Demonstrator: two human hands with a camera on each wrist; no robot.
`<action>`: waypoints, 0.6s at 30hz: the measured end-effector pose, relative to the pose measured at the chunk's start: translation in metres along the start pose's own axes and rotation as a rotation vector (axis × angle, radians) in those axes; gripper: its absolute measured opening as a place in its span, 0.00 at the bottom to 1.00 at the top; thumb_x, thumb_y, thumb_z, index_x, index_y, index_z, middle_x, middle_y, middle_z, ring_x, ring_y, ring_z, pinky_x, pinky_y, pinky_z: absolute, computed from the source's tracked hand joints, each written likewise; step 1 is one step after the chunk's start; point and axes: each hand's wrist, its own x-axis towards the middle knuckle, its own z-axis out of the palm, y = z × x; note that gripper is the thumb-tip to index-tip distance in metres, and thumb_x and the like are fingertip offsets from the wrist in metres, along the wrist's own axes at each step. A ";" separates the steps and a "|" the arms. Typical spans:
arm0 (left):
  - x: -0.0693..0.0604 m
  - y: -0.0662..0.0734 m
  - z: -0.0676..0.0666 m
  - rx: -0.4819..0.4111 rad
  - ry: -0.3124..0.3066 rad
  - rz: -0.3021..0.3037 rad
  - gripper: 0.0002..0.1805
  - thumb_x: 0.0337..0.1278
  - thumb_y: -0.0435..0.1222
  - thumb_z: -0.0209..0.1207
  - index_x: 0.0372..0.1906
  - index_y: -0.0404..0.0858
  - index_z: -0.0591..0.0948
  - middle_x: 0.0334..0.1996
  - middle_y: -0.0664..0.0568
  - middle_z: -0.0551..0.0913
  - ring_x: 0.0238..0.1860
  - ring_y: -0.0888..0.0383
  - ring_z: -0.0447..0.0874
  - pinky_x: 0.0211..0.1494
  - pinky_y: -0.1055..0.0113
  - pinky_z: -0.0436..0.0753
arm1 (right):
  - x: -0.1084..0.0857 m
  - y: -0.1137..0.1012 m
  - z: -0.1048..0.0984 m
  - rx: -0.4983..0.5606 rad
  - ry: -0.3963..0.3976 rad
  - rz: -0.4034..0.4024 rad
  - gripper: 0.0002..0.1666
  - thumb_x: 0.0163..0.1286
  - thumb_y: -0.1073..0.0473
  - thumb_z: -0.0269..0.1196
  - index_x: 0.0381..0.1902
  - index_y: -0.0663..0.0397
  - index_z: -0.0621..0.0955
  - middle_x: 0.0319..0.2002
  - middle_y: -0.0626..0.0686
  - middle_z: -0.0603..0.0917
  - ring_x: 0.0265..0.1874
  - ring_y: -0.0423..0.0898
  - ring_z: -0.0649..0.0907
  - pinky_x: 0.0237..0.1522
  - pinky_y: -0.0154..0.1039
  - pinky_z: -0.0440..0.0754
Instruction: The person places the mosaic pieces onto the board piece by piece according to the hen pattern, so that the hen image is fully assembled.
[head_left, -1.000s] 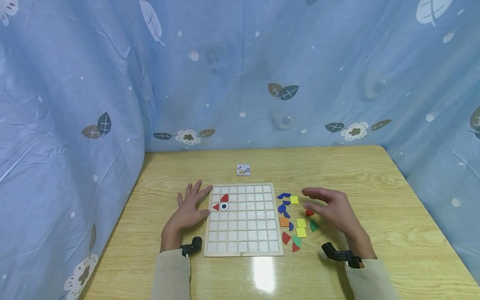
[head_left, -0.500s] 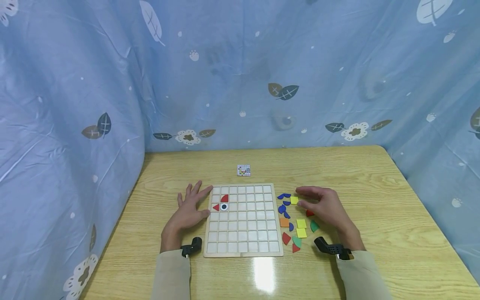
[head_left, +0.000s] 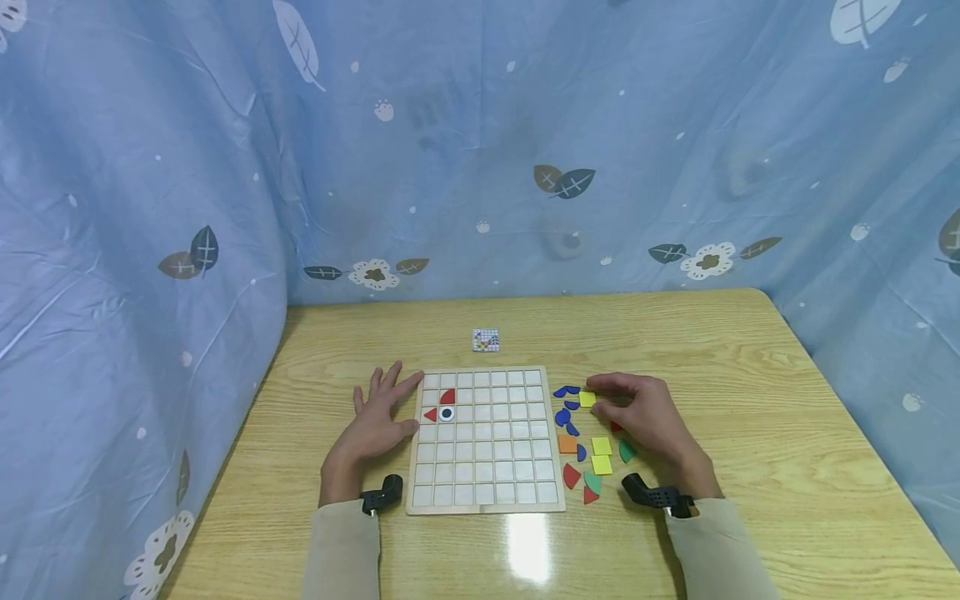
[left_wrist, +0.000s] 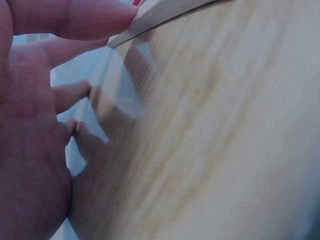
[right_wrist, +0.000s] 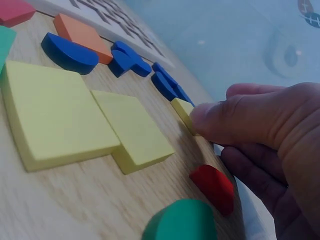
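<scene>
My left hand (head_left: 378,423) lies spread along the left side of the white gridded board (head_left: 487,508), fingertips and thumb at its wooden edge. In the left wrist view its fingers (left_wrist: 92,19) are near the rim. At the board's right, my right hand (head_left: 648,412) has its thumb and index finger at opposite sides of a yellow square tile (head_left: 587,399), pinching it on the table. The right wrist view shows the thumb against this tile (right_wrist: 183,111); the index contact is hidden. On the board sit a red quarter-circle (head_left: 447,397), a red triangle (head_left: 431,414) and a round eye piece (head_left: 447,413).
Loose tiles lie right of the board: several blue pieces (head_left: 562,417), an orange square (head_left: 567,443), two yellow squares (head_left: 601,455), green pieces (head_left: 626,451) and red pieces (head_left: 572,476). A small pattern card (head_left: 485,340) lies behind the board. A blue curtain (head_left: 465,167) hangs behind the table.
My right hand has moved left from beside the yellow tile until its thumb and index finger are at the tile. My left hand has stayed at the board's edge.
</scene>
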 end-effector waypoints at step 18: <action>0.000 -0.003 0.000 0.016 0.003 0.012 0.47 0.62 0.31 0.64 0.88 0.47 0.64 0.91 0.39 0.40 0.90 0.35 0.21 0.81 0.27 0.16 | -0.003 -0.001 0.001 -0.065 0.054 -0.054 0.18 0.69 0.69 0.75 0.56 0.54 0.92 0.54 0.55 0.94 0.54 0.56 0.93 0.57 0.53 0.91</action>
